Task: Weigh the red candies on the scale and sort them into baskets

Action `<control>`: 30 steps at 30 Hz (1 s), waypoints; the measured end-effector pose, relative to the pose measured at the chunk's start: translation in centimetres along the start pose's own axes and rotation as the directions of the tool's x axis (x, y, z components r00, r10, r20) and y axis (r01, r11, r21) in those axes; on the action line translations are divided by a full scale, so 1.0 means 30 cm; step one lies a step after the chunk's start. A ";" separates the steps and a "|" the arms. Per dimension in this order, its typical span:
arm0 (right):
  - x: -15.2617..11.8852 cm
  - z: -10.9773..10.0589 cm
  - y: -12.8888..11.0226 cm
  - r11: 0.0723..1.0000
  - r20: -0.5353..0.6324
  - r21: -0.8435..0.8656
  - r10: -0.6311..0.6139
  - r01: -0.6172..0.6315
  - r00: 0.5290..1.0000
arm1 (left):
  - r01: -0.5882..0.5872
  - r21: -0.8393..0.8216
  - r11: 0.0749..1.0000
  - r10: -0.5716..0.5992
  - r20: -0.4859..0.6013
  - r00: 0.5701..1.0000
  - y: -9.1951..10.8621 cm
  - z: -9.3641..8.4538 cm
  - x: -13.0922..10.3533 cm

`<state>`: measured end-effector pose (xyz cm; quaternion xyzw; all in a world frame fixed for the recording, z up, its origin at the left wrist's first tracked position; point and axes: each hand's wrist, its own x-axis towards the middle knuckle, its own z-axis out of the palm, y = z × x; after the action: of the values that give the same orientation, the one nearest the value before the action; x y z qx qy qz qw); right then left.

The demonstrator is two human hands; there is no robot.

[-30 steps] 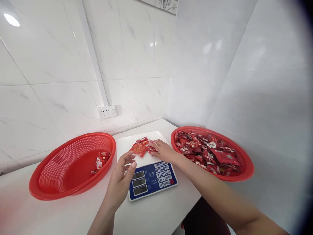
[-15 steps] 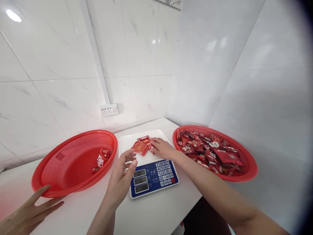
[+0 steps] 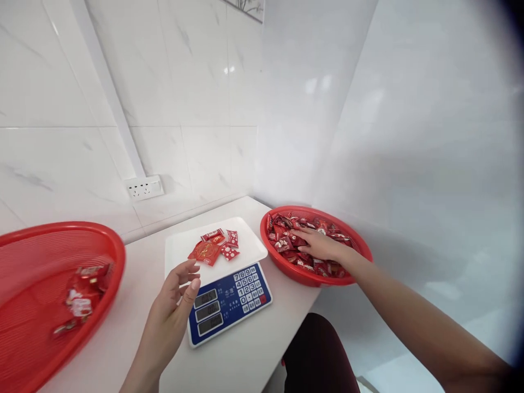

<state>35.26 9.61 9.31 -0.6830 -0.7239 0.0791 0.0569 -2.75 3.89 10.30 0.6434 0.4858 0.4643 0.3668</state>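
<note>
My right hand [image 3: 317,244] lies over the heap of red wrapped snack packets [image 3: 286,245] in the right-hand red basket [image 3: 364,256], its fingers stretched out against the top ones. Nothing is visibly gripped in it. Beside the near left corner of the digital scale [image 3: 231,303] hovers my left hand [image 3: 166,316], fingers loosely bent and apart from the thumb, holding nothing. On the scale's white plate [image 3: 251,245] rest a flat red packet [image 3: 206,252] and several smaller red packets [image 3: 230,251], two of them with white dots.
Another red basket [image 3: 110,240] stands at the left, blurred, with a few red packets [image 3: 84,295] at its right side. A wall socket [image 3: 144,188] sits behind the white table [image 3: 147,256]. Tiled walls close off the back and right.
My right hand has moved right, from the packets on the scale into the right-hand basket. The view has swung right. Another person's hand at the left basket has gone out of view.
</note>
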 end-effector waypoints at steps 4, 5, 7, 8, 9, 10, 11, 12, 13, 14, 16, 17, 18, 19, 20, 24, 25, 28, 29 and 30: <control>0.022 0.013 0.044 0.999 -0.018 0.027 -0.023 0.024 1.000 | 0.017 0.031 0.999 -0.017 -0.012 1.000 0.000 0.007 -0.002; 0.030 0.014 0.041 0.999 -0.019 0.032 -0.023 0.023 1.000 | 0.017 0.041 0.999 -0.017 -0.012 1.000 -0.001 0.006 -0.002; 0.047 0.016 0.021 0.999 -0.023 0.034 -0.024 0.025 0.999 | 0.015 0.052 0.999 -0.015 -0.008 1.000 -0.005 0.002 -0.002; 0.055 0.018 0.007 0.999 -0.030 0.033 -0.039 0.040 0.999 | 0.016 0.055 0.998 -0.016 -0.010 1.000 -0.008 -0.001 -0.001; 0.062 0.020 -0.009 0.997 -0.035 0.031 -0.068 0.069 0.997 | 0.018 0.058 0.998 -0.017 -0.015 1.000 -0.011 -0.003 0.000; 0.069 0.022 -0.027 0.994 -0.038 0.029 -0.104 0.105 0.994 | 0.020 0.061 0.998 -0.019 -0.019 1.000 -0.013 -0.005 0.001; 0.073 0.024 -0.045 0.990 -0.041 0.028 -0.139 0.140 0.989 | 0.024 0.065 0.998 -0.023 -0.022 0.999 -0.014 -0.006 0.002; 0.077 0.026 -0.062 0.986 -0.044 0.028 -0.165 0.166 0.985 | 0.029 0.071 0.997 -0.028 -0.024 0.999 -0.014 -0.005 0.002; 0.079 0.027 -0.076 0.984 -0.047 0.028 -0.177 0.179 0.983 | 0.034 0.076 0.997 -0.032 -0.025 0.999 -0.012 -0.004 0.001; 0.080 0.026 -0.087 0.984 -0.051 0.029 -0.175 0.176 0.983 | 0.039 0.077 0.996 -0.037 -0.028 0.999 -0.008 -0.003 0.000; 0.075 0.018 -0.098 0.988 -0.072 0.026 -0.147 0.150 0.986 | 0.044 0.065 0.997 -0.041 -0.039 0.998 0.001 0.002 -0.004; 0.070 0.009 -0.098 0.992 -0.086 0.025 -0.124 0.127 0.989 | 0.046 0.056 0.997 -0.043 -0.046 0.998 0.006 0.004 -0.006; 0.061 -0.003 -0.097 0.995 -0.103 0.025 -0.098 0.101 0.990 | 0.048 0.048 0.998 -0.045 -0.053 0.998 0.010 0.006 -0.007; 0.050 -0.018 -0.096 0.997 -0.121 0.028 -0.071 0.075 0.990 | 0.051 0.043 0.998 -0.048 -0.056 0.997 0.012 0.007 -0.007; 0.036 -0.035 -0.096 0.998 -0.139 0.029 -0.047 0.051 0.989 | 0.054 0.040 0.998 -0.052 -0.055 0.997 0.013 0.008 -0.006; -0.042 -0.093 -0.153 0.984 -0.190 0.155 -0.060 0.090 0.980 | 0.062 0.042 0.997 -0.064 0.024 0.998 0.007 0.015 -0.001; -0.065 -0.097 -0.183 0.965 -0.189 0.228 -0.084 0.127 0.978 | 0.057 0.042 0.998 -0.059 0.055 0.997 0.005 0.019 -0.002; -0.137 -0.071 -0.301 0.865 -0.135 0.446 -0.189 0.230 0.973 | 0.041 0.041 0.998 -0.047 0.149 0.988 0.007 0.040 -0.015; -0.159 -0.051 -0.343 0.823 -0.111 0.505 -0.237 0.260 0.965 | 0.042 0.041 0.998 -0.049 0.181 0.982 0.009 0.047 -0.020; -0.179 -0.027 -0.385 0.783 -0.085 0.552 -0.287 0.285 0.954 | 0.047 0.039 0.998 -0.055 0.215 0.975 0.011 0.055 -0.025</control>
<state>24.42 3.65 12.47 -0.5185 -0.7641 0.2787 0.2639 -1.17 3.04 9.94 0.6834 0.4673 0.3737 0.4182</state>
